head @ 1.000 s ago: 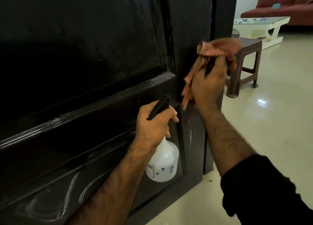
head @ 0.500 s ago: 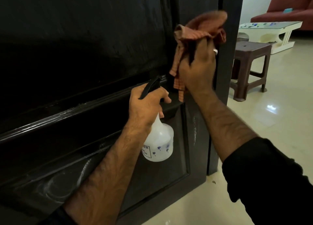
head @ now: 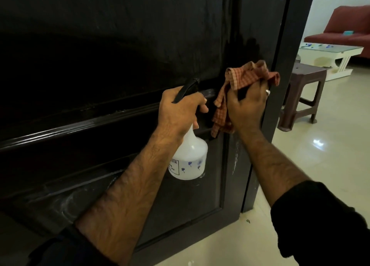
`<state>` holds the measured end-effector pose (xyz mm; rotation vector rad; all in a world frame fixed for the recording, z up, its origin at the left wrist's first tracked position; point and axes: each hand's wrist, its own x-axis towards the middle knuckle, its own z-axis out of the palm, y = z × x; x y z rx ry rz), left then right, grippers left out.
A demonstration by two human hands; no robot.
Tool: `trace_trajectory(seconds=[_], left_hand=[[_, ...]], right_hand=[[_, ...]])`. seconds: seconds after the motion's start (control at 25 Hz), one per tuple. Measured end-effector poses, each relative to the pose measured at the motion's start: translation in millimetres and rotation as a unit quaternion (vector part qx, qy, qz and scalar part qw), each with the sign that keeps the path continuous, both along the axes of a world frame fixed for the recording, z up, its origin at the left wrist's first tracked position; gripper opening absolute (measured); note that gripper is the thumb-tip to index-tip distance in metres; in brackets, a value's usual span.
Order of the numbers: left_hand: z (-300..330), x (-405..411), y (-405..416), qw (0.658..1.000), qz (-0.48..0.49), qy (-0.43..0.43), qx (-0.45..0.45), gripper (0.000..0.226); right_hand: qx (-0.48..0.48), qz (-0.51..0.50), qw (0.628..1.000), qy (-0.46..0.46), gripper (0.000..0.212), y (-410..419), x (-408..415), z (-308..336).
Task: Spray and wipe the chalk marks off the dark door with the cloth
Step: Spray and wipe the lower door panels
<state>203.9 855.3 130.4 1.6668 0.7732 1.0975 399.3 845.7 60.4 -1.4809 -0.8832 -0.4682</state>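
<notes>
Two hands are busy at the dark door [head: 120,45], and I judge the trouble lies in that. My right hand [head: 247,107] has its fingers curled round the checked cloth [head: 248,74], pressing it to the door's right-hand stile, close to the door's edge. My left hand [head: 180,113] is wrapped round the neck of the spray bottle [head: 189,161], a finger near the trigger, the bottle hanging in front of the door's lower panel.

Chalk marks [head: 236,157] run down the stile below the cloth, and paler smears [head: 70,199] lie low on the lower panel. The cloth is bunched, so I think it could smear chalk instead of lifting it. A loose tail of cloth hangs just beside the bottle's nozzle; a squeeze now could wet the cloth or my hand, not the door.
</notes>
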Motion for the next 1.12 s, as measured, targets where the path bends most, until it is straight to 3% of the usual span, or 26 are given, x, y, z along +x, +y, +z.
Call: trace_trajectory(seconds=[0.12,0.24,0.32,0.52,0.8,0.88,1.0,1.12], left_hand=[[12.8,-5.6,0.5,1.000,-0.008,0.005,0.012,0.017],[18.9,-9.0,2.6,1.000,-0.007,-0.002,0.010,0.018],[17.1,-11.5,3.3,1.000,-0.013,0.000,0.009,0.019],[15.3,-8.7,4.4,1.000,-0.015,0.000,0.000,0.019],[39.5,7.9,5.1,1.000,-0.011,-0.004,-0.004,0.027],[40.9,11.1,7.2,1.000,-0.017,-0.005,-0.005,0.024],[37.7,14.2,5.4,1.000,-0.021,-0.003,-0.001,0.012],[37.4,19.4,2.8,1.000,-0.020,-0.012,-0.010,0.009]], right_hand=[[0.045,0.010,0.999,-0.005,0.075,11.5,7.6,77.9],[0.099,-0.045,0.993,-0.048,0.063,23.6,13.1,144.0],[0.114,-0.050,0.991,-0.043,0.049,22.4,4.1,122.2],[0.007,0.003,0.999,-0.036,0.035,-9.3,-5.1,3.8],[0.056,-0.069,0.994,-0.064,0.052,19.0,5.3,132.2],[0.027,-0.047,0.995,-0.087,0.059,14.2,3.5,89.8],[-0.093,-0.002,0.991,-0.100,0.055,-20.2,27.8,3.9],[-0.053,-0.052,0.996,-0.051,0.049,-20.9,54.4,35.6]])
